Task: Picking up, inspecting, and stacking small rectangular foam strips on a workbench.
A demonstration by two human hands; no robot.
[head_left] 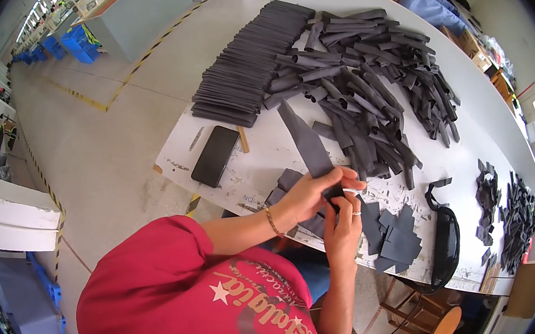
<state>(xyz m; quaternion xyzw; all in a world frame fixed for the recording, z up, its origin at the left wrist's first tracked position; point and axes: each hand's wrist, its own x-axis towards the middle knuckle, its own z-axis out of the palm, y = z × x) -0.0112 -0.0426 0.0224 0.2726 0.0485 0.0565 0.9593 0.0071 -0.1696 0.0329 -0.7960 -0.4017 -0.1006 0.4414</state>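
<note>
My left hand [309, 196] is closed on a long dark grey fabric strip [303, 138], whose free end points away over the table. Close against it, my right hand [343, 230] pinches the near end of the strip, where a small black part and a bit of white show between the fingers. Exactly what the right fingertips grip is partly hidden. Flat dark cut pieces [402, 240] lie overlapping just right of my right hand. Folded dark pieces [289, 181] sit under and beside my left wrist.
A loose heap of dark rolled tubes [379, 94] covers the table's far middle, beside a neat row of stacked strips [246, 60]. A black phone [215, 155] lies at left. At right are a black mesh pouch [446, 244], more dark scraps [517, 222] and a wooden stool [444, 326].
</note>
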